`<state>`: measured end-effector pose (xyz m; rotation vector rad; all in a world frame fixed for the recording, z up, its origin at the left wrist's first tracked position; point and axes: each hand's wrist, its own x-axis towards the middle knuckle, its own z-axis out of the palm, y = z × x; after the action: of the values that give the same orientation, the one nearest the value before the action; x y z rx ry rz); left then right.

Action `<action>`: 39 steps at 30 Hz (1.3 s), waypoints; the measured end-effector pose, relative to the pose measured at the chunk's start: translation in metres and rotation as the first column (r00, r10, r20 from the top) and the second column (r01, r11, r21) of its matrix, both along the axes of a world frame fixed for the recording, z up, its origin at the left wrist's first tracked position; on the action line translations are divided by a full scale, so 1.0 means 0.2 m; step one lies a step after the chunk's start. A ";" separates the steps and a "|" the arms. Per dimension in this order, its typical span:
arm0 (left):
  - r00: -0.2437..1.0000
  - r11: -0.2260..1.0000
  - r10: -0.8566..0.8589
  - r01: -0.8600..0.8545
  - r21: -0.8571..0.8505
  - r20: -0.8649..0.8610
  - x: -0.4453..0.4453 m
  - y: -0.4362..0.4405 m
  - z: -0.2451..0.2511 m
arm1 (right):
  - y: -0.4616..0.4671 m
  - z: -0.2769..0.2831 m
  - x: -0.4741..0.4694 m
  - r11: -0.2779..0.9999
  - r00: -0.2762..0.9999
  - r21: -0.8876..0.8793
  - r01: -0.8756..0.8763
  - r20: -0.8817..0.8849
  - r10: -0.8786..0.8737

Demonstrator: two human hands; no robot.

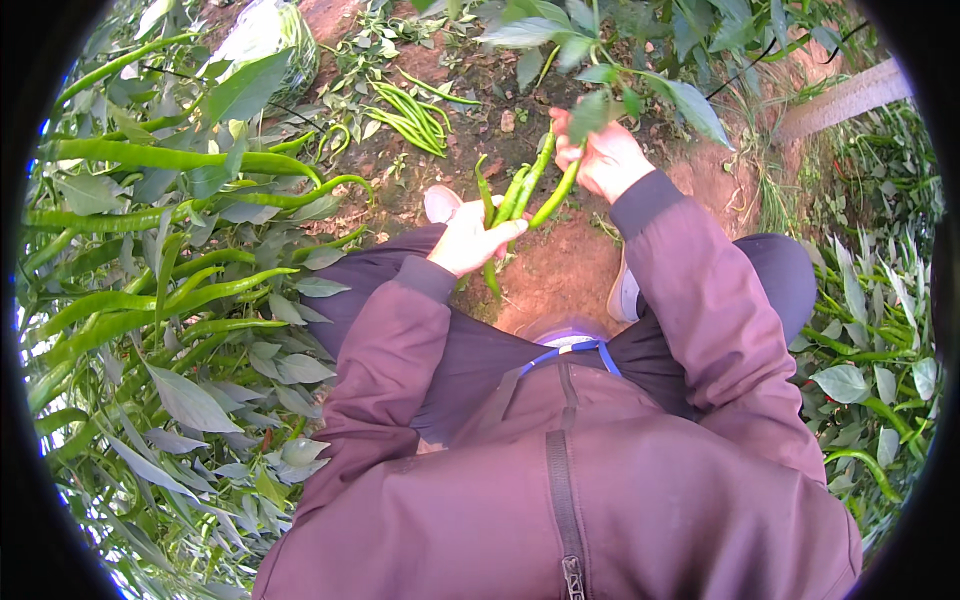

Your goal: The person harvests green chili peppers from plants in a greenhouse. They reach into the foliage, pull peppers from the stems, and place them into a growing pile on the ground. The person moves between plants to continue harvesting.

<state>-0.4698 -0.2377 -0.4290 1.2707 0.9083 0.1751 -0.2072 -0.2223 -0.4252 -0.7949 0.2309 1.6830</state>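
Observation:
Several long green chili peppers (pixel 517 195) are bunched in my left hand (pixel 472 238), their ends sticking out above and below the fingers. My right hand (pixel 604 154) is up among the leaves of a pepper plant (pixel 592 116), its fingers at the upper end of a green pepper (pixel 556 196) whose lower tip reaches my left hand. A leaf partly covers the right fingers. On the soil beyond my hands lies a pile of picked green peppers (pixel 412 120), with a single one beside it.
Dense pepper plants (pixel 187 405) laden with long peppers stand at the left, and more plants (pixel 862 330) at the right. A filled translucent bag (pixel 277 45) sits at the upper left. A pale post (pixel 844 97) slants in at the upper right. Thin dark lines cross the foliage.

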 end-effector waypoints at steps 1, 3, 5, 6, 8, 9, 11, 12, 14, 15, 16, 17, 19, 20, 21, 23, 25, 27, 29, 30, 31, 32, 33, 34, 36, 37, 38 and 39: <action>0.998 1.000 0.012 -0.011 -0.016 0.056 0.01 -0.01 -0.01 | 0.01 -0.01 0.00 1.000 1.000 0.015 0.025 0.009 -0.025; 0.995 0.997 0.036 -0.029 -0.077 0.095 0.03 -0.03 -0.02 | 0.05 -0.02 -0.03 0.997 0.992 -0.014 0.073 0.100 -0.071; 0.976 0.967 0.131 -0.088 -0.239 0.173 0.03 -0.03 -0.03 | 0.01 -0.02 -0.10 0.998 0.947 0.015 0.058 0.317 -0.059; 0.961 0.944 0.198 -0.135 -0.302 0.191 0.03 -0.02 -0.03 | -0.01 -0.01 -0.13 0.998 0.908 0.039 0.056 0.413 -0.067; 0.908 0.880 0.347 -0.228 -0.417 0.236 0.03 -0.01 -0.03 | -0.05 0.01 -0.22 0.987 0.808 -0.005 0.162 0.574 -0.130; 0.900 0.882 0.371 -0.263 -0.392 0.231 0.03 0.00 -0.03 | -0.08 0.02 -0.27 0.971 0.742 -0.015 0.237 0.648 -0.171; 0.879 0.881 0.410 -0.311 -0.358 0.246 0.03 0.04 -0.05 | -0.17 0.03 -0.33 0.999 0.680 0.047 -0.008 0.732 -0.029; 0.859 0.865 0.443 -0.336 -0.373 0.255 0.03 0.03 -0.05 | -0.17 0.03 -0.35 0.975 0.651 -0.061 -0.212 0.736 0.188; 0.871 0.866 0.446 -0.363 -0.344 0.206 0.04 0.03 -0.08 | -0.19 0.01 -0.38 0.883 0.635 -0.155 -0.443 0.641 0.431; 0.868 0.859 0.455 -0.369 -0.355 0.199 0.04 0.03 -0.09 | -0.19 -0.01 -0.38 0.869 0.697 -0.108 -0.482 0.554 0.455; 0.870 0.844 0.468 -0.387 -0.373 0.157 0.04 0.03 -0.10 | -0.17 -0.04 -0.39 0.899 0.704 -0.097 -0.428 0.588 0.399; 0.842 0.822 0.505 -0.404 -0.401 0.188 0.04 0.03 -0.11 | -0.17 -0.06 -0.39 0.926 0.711 -0.109 -0.361 0.610 0.349; 0.794 0.760 0.582 -0.456 -0.463 0.175 0.02 0.06 -0.14 | -0.14 -0.12 -0.38 0.966 0.719 -0.115 -0.230 0.649 0.248; 0.795 0.759 0.578 -0.441 -0.479 0.185 -0.01 0.10 -0.15 | -0.13 -0.15 -0.37 0.971 0.698 -0.177 -0.163 0.675 0.240; 0.765 0.722 0.624 -0.488 -0.491 0.156 -0.03 0.13 -0.17 | -0.12 -0.18 -0.34 0.974 0.705 -0.175 -0.145 0.672 0.225; 0.696 0.648 0.707 -0.563 -0.512 0.129 -0.06 0.19 -0.23 | -0.13 -0.24 -0.31 0.977 0.750 -0.199 -0.082 0.633 0.192; 0.650 0.625 0.752 -0.649 -0.434 0.111 -0.10 0.29 -0.32 | -0.14 -0.30 -0.27 0.958 0.724 -0.252 -0.136 0.634 0.270; 0.607 0.566 0.794 -0.723 -0.395 0.027 -0.15 0.40 -0.42 | -0.15 -0.36 -0.26 0.942 0.725 -0.278 -0.189 0.607 0.325; 0.473 0.433 0.880 -0.841 -0.325 -0.052 -0.22 0.56 -0.53 | -0.17 -0.41 -0.28 0.924 0.704 -0.306 -0.230 0.603 0.375; 0.448 0.427 0.892 -0.877 -0.222 -0.053 -0.27 0.65 -0.59 | -0.18 -0.43 -0.29 0.917 0.704 -0.312 -0.248 0.592 0.392; 0.417 0.406 0.906 -0.905 -0.129 -0.069 -0.32 0.74 -0.64 | -0.19 -0.45 -0.30 0.908 0.698 -0.326 -0.265 0.584 0.413; 0.375 0.373 0.926 -0.927 -0.050 -0.049 -0.39 0.84 -0.69 | -0.20 -0.47 -0.30 0.897 0.685 -0.344 -0.277 0.584 0.435; 0.334 0.335 0.942 -0.942 0.020 -0.030 -0.46 0.93 -0.73 | -0.21 -0.49 -0.31 0.889 0.686 -0.354 -0.289 0.572 0.450; 0.276 0.278 0.961 -0.956 0.094 -0.027 -0.53 1.02 -0.76 | -0.21 -0.50 -0.31 0.881 0.680 -0.370 -0.296 0.566 0.466; 0.215 0.221 0.975 -0.940 0.261 -0.055 -0.66 1.13 -0.83 | -0.22 -0.52 -0.31 0.864 0.668 -0.395 -0.314 0.555 0.496; 0.173 0.176 0.984 -0.944 0.280 -0.034 -0.70 1.14 -0.86 | -0.21 -0.52 -0.30 0.862 0.662 -0.394 -0.318 0.558 0.500; 0.162 0.165 0.986 -0.938 0.305 -0.036 -0.70 1.13 -0.89 | -0.21 -0.52 -0.30 0.860 0.656 -0.394 -0.324 0.561 0.504; 0.122 0.150 0.986 -0.943 0.298 -0.110 -0.70 1.11 -0.91 | -0.21 -0.53 -0.30 0.847 0.638 -0.422 -0.324 0.563 0.525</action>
<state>-0.6106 -0.0164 -0.6112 0.5823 1.9681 1.1962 -0.2663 -0.2633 -0.5302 -1.7373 -0.2544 1.6953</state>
